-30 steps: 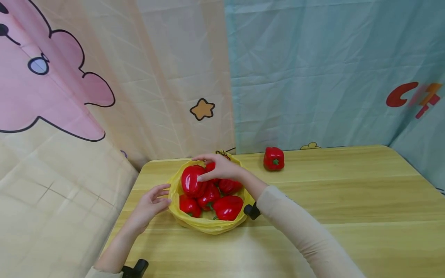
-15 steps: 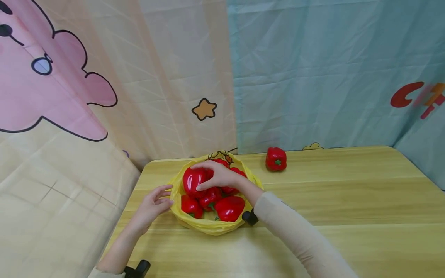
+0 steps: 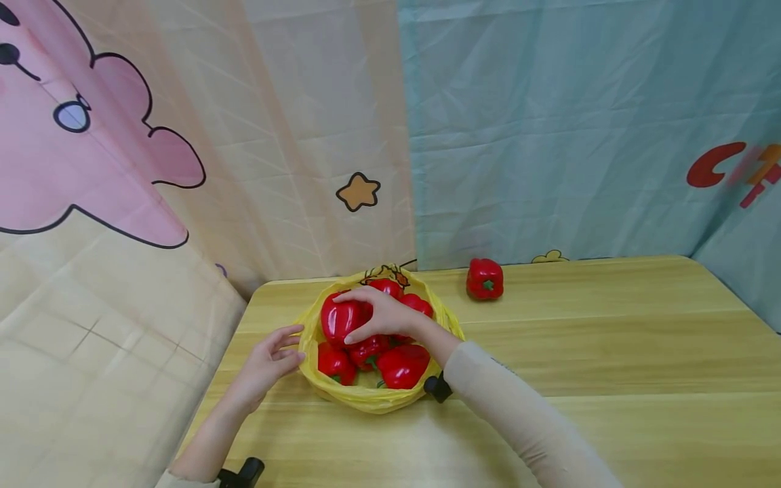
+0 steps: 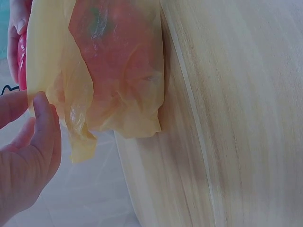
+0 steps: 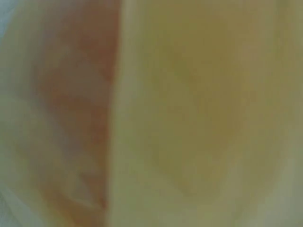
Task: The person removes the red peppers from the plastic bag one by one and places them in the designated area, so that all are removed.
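Observation:
A yellow plastic bag stands with its mouth spread wide, holding several red bell peppers. My left hand is at the bag's left rim. In the left wrist view, the fingers of that hand pinch the thin edge of the bag, and a pepper shows through the film. Inside the bag, my right hand grips the upper left red bell pepper, thumb at its near side and fingers over its top. The right wrist view is filled by blurred yellow bag film.
One more red bell pepper sits outside the bag, near the back edge of the wooden table. A printed cloth hangs right behind the table and along its left side.
My right hand has settled lower around the upper left pepper, its thumb moving down along it. The left hand stays at the rim. The view has shifted slightly.

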A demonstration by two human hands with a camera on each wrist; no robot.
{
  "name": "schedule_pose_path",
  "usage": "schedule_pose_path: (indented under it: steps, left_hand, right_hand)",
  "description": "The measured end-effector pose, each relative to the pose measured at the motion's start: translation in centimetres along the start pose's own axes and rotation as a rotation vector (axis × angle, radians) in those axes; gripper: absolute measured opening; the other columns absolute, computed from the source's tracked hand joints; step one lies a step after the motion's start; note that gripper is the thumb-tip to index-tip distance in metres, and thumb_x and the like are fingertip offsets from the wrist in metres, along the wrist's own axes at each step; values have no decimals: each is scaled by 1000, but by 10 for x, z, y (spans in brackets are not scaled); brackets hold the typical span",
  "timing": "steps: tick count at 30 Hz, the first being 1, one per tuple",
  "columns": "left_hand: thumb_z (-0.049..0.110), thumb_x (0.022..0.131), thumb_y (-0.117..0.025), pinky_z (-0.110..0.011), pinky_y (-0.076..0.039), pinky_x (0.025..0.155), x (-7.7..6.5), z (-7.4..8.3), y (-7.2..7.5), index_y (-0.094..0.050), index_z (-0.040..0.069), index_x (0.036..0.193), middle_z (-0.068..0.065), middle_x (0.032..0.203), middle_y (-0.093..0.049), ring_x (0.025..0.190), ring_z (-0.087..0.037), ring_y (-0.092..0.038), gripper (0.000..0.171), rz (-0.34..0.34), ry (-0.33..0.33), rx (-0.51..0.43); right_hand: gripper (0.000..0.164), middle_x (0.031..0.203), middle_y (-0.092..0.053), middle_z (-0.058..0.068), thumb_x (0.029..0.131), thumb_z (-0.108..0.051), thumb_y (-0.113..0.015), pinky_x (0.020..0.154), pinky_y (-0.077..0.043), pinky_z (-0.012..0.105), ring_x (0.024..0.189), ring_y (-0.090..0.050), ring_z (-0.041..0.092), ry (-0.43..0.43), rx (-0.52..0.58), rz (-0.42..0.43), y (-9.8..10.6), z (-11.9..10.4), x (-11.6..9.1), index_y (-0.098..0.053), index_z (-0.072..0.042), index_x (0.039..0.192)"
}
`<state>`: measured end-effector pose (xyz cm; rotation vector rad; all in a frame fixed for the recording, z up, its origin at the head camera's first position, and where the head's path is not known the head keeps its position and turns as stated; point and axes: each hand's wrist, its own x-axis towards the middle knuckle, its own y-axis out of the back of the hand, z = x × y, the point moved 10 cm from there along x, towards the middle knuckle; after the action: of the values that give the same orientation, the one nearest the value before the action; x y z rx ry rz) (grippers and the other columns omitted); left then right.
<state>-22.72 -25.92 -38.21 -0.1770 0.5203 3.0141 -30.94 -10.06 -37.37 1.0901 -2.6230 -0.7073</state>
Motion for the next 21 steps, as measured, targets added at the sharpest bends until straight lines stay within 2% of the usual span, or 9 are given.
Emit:
schedule_pose_path:
  steps: [21]
  left_hand:
    - [2, 90, -58, -30, -52, 81, 0, 0, 0, -37, -2, 137, -26, 126, -45, 99, -21, -58, 52, 5, 12, -2]
  right_hand:
    - [69, 135, -41, -1, 70, -33, -80, 83, -48, 35, 121, -37, 19, 35, -51, 30, -2, -3, 1, -48, -35, 131]
